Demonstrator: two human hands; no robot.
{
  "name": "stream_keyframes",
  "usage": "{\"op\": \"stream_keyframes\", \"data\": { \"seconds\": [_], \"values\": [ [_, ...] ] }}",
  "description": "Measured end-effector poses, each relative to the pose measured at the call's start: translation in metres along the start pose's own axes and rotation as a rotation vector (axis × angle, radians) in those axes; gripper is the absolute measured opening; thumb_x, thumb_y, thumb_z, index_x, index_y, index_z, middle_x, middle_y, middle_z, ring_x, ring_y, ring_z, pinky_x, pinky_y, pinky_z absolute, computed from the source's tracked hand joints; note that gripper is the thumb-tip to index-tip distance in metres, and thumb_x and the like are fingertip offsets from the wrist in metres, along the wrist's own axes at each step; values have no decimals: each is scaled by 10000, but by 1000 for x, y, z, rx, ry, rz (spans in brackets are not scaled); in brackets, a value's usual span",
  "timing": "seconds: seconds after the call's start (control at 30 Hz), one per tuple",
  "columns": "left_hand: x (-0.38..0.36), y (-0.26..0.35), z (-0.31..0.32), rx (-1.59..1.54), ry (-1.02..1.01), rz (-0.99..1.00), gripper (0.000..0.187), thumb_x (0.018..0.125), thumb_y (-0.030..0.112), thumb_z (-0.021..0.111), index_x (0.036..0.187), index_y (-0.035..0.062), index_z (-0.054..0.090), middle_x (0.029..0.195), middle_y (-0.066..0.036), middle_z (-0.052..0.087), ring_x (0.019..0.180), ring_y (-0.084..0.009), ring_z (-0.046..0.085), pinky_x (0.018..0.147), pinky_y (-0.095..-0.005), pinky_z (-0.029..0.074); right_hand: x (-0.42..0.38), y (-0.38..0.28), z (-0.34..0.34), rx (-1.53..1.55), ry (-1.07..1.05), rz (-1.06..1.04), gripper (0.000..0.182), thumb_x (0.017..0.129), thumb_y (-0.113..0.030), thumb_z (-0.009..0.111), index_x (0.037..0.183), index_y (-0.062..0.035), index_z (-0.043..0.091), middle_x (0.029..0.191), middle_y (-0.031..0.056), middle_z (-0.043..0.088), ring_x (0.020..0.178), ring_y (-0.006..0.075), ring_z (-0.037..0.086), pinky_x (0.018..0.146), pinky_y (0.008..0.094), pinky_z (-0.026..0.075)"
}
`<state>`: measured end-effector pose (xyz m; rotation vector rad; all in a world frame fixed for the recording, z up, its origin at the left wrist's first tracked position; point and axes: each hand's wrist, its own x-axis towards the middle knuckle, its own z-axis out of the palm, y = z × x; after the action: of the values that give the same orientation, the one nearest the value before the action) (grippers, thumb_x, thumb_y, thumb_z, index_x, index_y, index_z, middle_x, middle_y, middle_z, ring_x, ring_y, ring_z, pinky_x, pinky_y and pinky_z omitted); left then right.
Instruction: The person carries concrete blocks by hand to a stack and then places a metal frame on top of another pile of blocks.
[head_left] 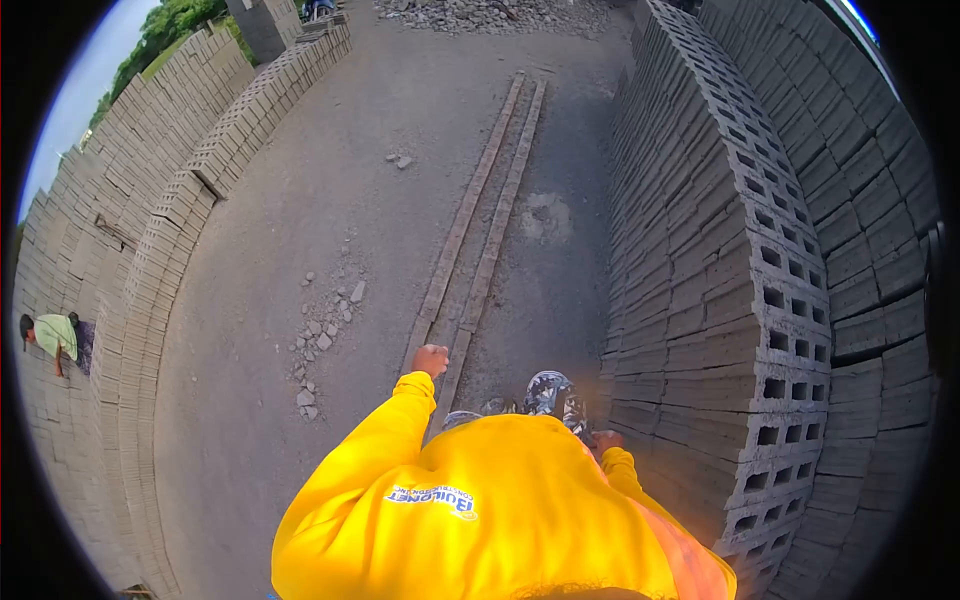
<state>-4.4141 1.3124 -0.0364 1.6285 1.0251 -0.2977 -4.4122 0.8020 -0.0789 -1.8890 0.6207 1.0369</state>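
Note:
My left hand (431, 360) is curled into a loose fist, held out in front of me, and nothing shows in it. In this view it overlaps the near end of two long, narrow planks (492, 245) laid side by side on the ground. Low at my right side, my right hand (606, 440) is close to the tall stack of grey concrete hollow blocks (690, 300). Its fingers are mostly hidden by my body and sleeve. I wear a yellow long-sleeved top (520, 510) and patterned trousers (552, 393).
Broken block pieces (324, 341) lie on the ground left of the planks. Another long row of stacked blocks (145, 270) runs along the left, where a person in a light green shirt (55, 335) bends over. A rubble heap (490, 14) lies at the far end.

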Motion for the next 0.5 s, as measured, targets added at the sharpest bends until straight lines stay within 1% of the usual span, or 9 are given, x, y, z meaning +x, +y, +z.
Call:
{"op": "stream_keyframes", "data": {
  "seconds": [0.03,0.07,0.13,0.23,0.3,0.33,0.4,0.47,0.5],
  "values": [
    [37,58,12,-87,-6,149,293,877,259,586,990,4,674,782,-80,684,662,-159,642,615,-293,509,13,-10,-6,18,2,53,288,842,-185,647,1039,24,627,852,157,671,727,268,667,610,396,562],
    [78,113,22,-8,-73,243,347,926,248,542,1138,-17,614,999,-115,681,863,-187,661,761,-290,527,26,-22,-13,24,7,109,290,841,-189,646,1038,22,629,855,157,672,727,269,668,609,396,560],
    [135,215,44,4,-58,372,344,927,248,541,1129,-20,616,992,-122,683,875,-193,663,773,-310,530,61,-54,-25,7,34,202,293,839,-196,645,1038,19,633,860,158,674,726,272,669,608,397,556],
    [208,321,82,-68,36,426,312,896,264,591,1021,-15,651,858,-102,690,760,-172,655,685,-294,523,133,-122,-56,-46,58,254,299,835,-206,643,1037,14,639,869,160,677,724,276,670,607,398,550],
    [256,346,108,-83,21,313,297,896,261,579,1009,-1,662,859,-114,695,770,-194,664,694,-318,527,186,-177,-81,-60,84,252,303,832,-213,641,1036,11,642,875,161,680,723,279,671,606,398,546],
    [292,355,119,-85,12,272,290,897,260,574,1003,7,668,859,-120,697,776,-205,669,699,-330,530,209,-212,-94,-49,99,243,305,831,-216,641,1036,10,644,878,161,681,723,280,672,606,399,544],
    [353,343,131,466,-136,141,283,897,255,542,978,24,685,853,-140,697,783,-244,677,722,-367,534,262,-291,-130,49,152,212,309,828,-223,640,1035,6,648,883,162,683,722,283,673,605,399,540],
    [389,329,132,911,-397,132,273,889,239,521,960,44,699,862,-163,694,797,-286,681,746,-402,537,312,-406,-166,119,184,160,313,826,-230,638,1034,3,652,889,163,685,721,285,674,604,400,536],
    [398,326,129,833,-344,186,258,867,242,547,956,50,694,876,-163,695,805,-293,683,738,-407,539,337,-478,-185,118,167,136,318,836,-236,630,1050,0,639,880,154,684,647,262,664,591,386,531]
  ]
}}
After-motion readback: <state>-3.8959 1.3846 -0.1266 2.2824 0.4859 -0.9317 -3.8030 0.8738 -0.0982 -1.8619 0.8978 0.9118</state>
